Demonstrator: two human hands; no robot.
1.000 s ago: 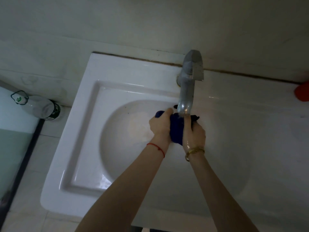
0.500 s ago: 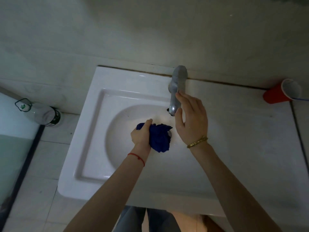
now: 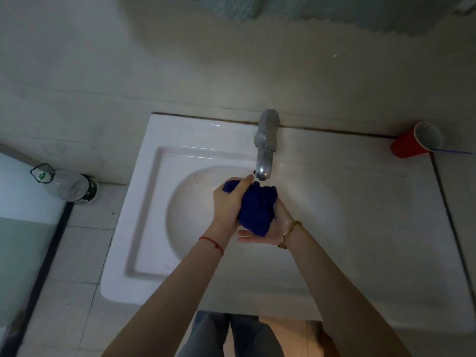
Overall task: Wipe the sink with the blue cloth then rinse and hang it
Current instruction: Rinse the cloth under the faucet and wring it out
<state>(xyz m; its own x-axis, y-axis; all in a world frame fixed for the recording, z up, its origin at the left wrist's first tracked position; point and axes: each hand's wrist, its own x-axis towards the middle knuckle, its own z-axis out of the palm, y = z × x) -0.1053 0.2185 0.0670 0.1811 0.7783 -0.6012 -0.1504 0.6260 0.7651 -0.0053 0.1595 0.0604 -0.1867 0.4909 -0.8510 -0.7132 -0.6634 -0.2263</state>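
The blue cloth point(image 3: 257, 207) is bunched up over the white sink point(image 3: 144, 228), just below the spout of the metal faucet point(image 3: 265, 150). My left hand point(image 3: 228, 202) grips the cloth's left side from above, thumb pointing toward the spout. Beneath the cloth, my right hand point(image 3: 275, 228) holds it in its upturned palm. Its thumb sticks out to the left and its fingers are hidden behind the cloth. I see no water stream from the faucet.
A red cup point(image 3: 412, 144) lies on its side on the counter at the back right. A clear bottle point(image 3: 69, 186) lies on the floor left of the sink. A teal towel point(image 3: 309, 11) hangs on the wall above.
My right hand left the faucet and came back down under the cloth, which my left hand kept holding. The view has pulled back from the sink.
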